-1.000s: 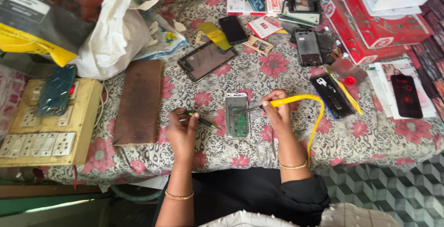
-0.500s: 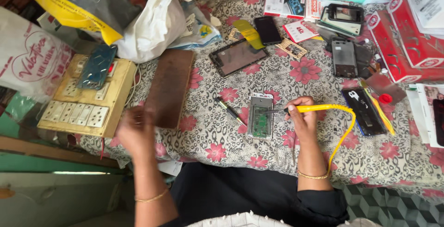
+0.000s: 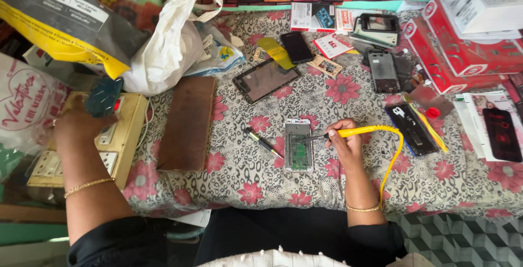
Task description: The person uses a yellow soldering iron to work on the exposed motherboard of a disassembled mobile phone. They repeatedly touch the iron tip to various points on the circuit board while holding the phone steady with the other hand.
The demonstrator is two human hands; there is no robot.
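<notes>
**Soldering iron at the open phone, other hand on the switchboard**

My right hand (image 3: pixel 344 143) is closed in a pen grip around the yellow soldering iron (image 3: pixel 357 132), fingers pinched on the handle near its front end. The metal tip points left and rests at the upper right edge of the opened phone (image 3: pixel 298 145), which lies flat on the flowered cloth (image 3: pixel 338 90) just in front of me, its green circuit board facing up. The iron's yellow cord (image 3: pixel 396 152) loops out to the right and curves back down past my wrist, where I wear a thin gold bangle.

My left hand (image 3: pixel 81 123) is well away to the left, lying on the cream switchboard (image 3: pixel 122 142). Its fingers are bent over the switches near a small red light; I cannot tell whether they press anything. A dark green device (image 3: pixel 103 95) sits on the board just above my knuckles.

Between my two hands lie a small black and yellow tool (image 3: pixel 261 142), just left of the phone, and a brown wooden board (image 3: pixel 186 123). Farther up the cloth sit a dark screen panel (image 3: pixel 266 80), a black phone (image 3: pixel 296 46) and a grey phone body (image 3: pixel 384 72). Red boxes (image 3: pixel 463 49) are stacked at the right, and a white plastic bag (image 3: pixel 163 49) slumps at the upper left.
</notes>
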